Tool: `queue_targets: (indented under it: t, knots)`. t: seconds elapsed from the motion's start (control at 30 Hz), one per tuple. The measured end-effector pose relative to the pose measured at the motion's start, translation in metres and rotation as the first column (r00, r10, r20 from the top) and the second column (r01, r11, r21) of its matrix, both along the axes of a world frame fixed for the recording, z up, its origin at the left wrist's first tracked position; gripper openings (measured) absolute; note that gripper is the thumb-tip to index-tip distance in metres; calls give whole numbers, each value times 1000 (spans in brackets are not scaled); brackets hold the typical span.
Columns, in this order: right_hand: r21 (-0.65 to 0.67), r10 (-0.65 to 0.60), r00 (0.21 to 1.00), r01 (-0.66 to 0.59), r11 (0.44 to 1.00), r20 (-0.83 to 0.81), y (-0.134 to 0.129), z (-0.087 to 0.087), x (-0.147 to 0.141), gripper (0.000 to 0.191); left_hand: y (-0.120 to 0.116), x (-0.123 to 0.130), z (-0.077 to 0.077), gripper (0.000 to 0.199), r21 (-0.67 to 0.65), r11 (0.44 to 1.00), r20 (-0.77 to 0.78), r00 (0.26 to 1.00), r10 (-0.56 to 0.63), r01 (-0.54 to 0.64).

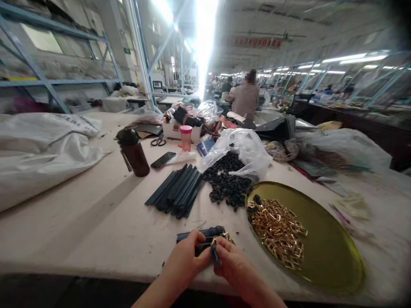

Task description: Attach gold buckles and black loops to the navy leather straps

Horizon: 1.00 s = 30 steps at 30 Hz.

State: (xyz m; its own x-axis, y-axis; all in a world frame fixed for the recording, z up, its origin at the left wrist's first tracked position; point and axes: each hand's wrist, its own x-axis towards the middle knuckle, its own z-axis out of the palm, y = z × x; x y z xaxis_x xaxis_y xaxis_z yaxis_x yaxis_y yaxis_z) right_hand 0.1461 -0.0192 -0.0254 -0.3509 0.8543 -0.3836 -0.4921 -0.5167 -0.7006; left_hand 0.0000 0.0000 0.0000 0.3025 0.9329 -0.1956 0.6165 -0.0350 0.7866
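Near the table's front edge, my left hand (186, 258) and my right hand (231, 260) meet over a dark strap (216, 256) with a gold buckle (213, 242). Fingers of both hands are closed on it; the right ones pinch its end, and part of the strap is hidden. Just beyond lie dark straps with buckles (209, 231). A pile of flat dark strips (178, 190) rests further back. Small black loops (226, 184) spill from a clear plastic bag (252, 149). Right of my hands, many gold buckles (279, 233) lie on an oval gold tray (327, 252).
A dark bottle (133, 154), a phone (163, 160), scissors (158, 141) and a pink-lidded cup (186, 139) stand or lie behind the strips. White sacking (48, 154) covers the left side. A person (244, 98) stands further back, beyond a heaped white box (171, 131).
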Motion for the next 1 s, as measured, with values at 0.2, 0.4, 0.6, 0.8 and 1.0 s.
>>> queue_targets:
  t: [0.2,0.4,0.6,0.8,1.0]
  knots:
    - [225,-129,978,90,970,166,-2,-1,7,32,-2,-2,7,20,-179,981,282,959,-26,79]
    - [410,-348,821,155,899,453,2,3,1,34,-8,1,5,26,-277,946,562,827,17,169]
    - [424,-302,821,82,902,484,1,-5,3,30,-7,2,2,20,-316,943,528,845,85,103]
    - [317,-77,915,-58,947,395,-1,-3,9,29,-10,1,0,21,-359,924,541,836,91,132]
    - [257,-49,931,-49,965,361,-2,-3,9,29,-10,2,6,20,-401,897,613,782,113,185]
